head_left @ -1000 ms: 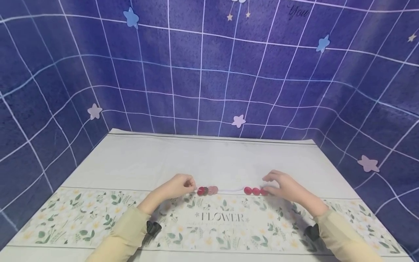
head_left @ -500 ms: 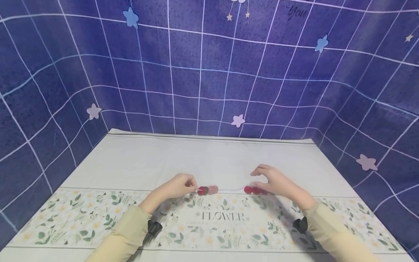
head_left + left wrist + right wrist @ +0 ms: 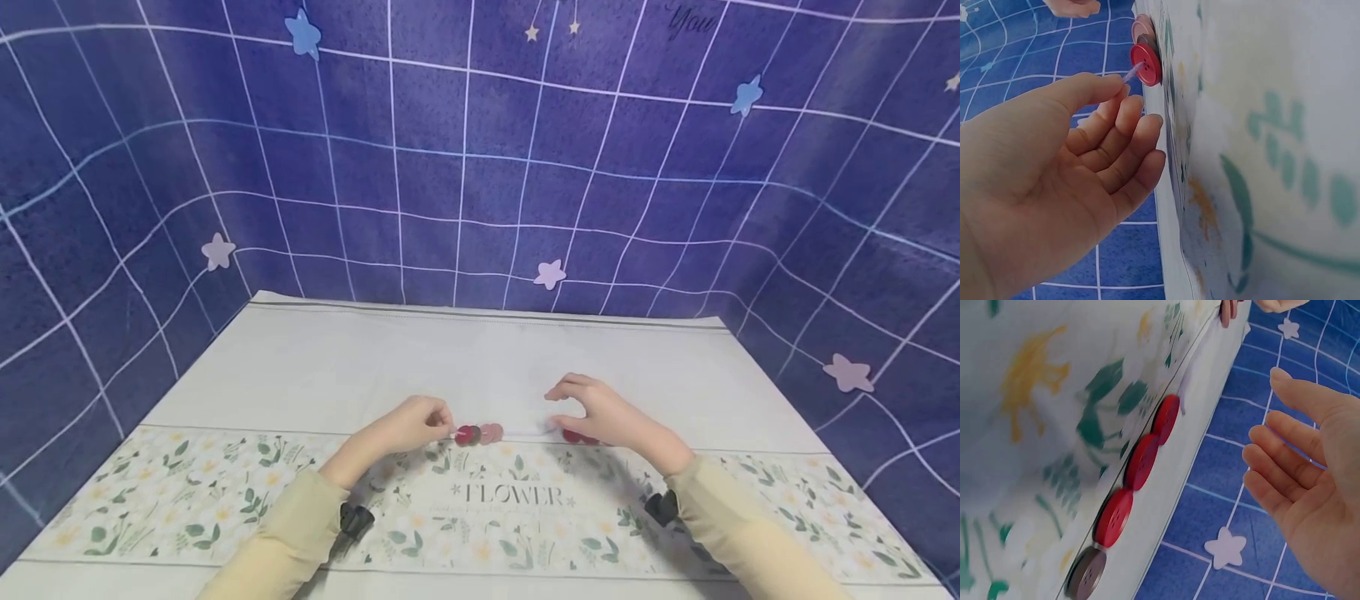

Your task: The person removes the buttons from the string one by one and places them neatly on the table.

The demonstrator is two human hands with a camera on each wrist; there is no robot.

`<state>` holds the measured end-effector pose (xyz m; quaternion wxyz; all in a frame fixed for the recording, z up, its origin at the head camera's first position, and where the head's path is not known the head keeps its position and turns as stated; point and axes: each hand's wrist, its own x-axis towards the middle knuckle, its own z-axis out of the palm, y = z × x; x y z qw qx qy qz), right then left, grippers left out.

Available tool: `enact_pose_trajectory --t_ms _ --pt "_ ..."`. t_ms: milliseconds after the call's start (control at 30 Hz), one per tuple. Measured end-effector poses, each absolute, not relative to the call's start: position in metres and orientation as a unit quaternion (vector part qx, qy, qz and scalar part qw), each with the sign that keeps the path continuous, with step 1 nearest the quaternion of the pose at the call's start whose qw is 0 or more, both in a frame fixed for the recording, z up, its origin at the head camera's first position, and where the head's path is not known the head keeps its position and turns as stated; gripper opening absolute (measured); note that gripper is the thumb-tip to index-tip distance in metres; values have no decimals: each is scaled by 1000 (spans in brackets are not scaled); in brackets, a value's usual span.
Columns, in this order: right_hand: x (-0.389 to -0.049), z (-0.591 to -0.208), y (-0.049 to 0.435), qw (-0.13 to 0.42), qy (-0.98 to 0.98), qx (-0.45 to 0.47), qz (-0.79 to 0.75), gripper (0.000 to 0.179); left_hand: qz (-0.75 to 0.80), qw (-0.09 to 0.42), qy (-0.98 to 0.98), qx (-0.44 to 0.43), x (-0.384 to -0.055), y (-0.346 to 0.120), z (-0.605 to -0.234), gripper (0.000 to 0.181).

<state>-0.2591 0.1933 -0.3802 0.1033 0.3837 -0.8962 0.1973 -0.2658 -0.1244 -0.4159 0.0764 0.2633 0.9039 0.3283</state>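
Note:
My left hand [image 3: 415, 422] pinches the end of a pale cord [image 3: 1132, 72] between thumb and index finger; its other fingers are loosely bent. That cord comes out of the face of a red button [image 3: 1146, 64], behind which a dark button [image 3: 476, 435] and pink buttons [image 3: 491, 433] line up. My right hand [image 3: 611, 415] hovers over a second row, its fingers relaxed and apart, holding nothing. In the right wrist view this row has three red buttons [image 3: 1142, 461] and a dark brown button [image 3: 1087, 574]. The pale cord [image 3: 1190, 381] runs between the two rows.
A white table cover [image 3: 337, 358] with a floral band [image 3: 517, 533] lettered FLOWER lies under the hands. Blue grid-patterned fabric [image 3: 450, 167] with stars hangs behind and on both sides.
My right hand has moved left along the row of red buttons and now hides most of it in the head view. My left hand keeps its pinch on the cord in nearly the same place.

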Motion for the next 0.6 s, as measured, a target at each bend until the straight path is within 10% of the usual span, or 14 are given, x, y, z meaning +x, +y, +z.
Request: enact_pose_trajectory --t_ms 600 --pt "-261 -376 177 82 -893 398 194 30 328 80 906 254 -265 -122 -414 4"
